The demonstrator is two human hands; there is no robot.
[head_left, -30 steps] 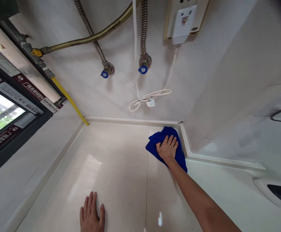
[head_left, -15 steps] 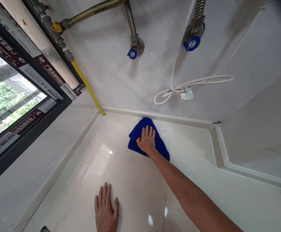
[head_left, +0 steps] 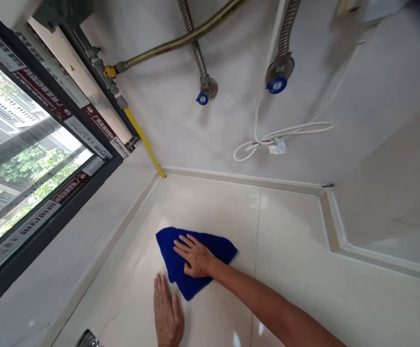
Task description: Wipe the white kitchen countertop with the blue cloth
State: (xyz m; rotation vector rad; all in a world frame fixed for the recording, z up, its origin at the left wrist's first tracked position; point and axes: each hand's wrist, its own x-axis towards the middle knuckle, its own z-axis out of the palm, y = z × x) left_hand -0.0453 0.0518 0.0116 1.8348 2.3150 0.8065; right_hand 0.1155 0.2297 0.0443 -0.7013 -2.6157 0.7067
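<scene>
A blue cloth (head_left: 213, 248) lies flat on the glossy cream countertop (head_left: 289, 250). My right hand (head_left: 194, 255) presses down on the cloth with its fingers spread, the arm reaching in from the lower right. My left hand (head_left: 167, 313) rests palm down on the counter just below and left of the cloth, holding nothing.
A window (head_left: 21, 159) with a dark frame runs along the left. On the back wall hang two blue-capped valves (head_left: 202, 98) (head_left: 277, 84) on metal hoses, a yellow gas pipe (head_left: 144, 142) and a bundled white cord (head_left: 278, 137). A raised lip (head_left: 331, 221) borders the counter at right.
My right hand has drawn the blue cloth from near the back wall toward me and to the left, close to my left hand. The view has shifted slightly.
</scene>
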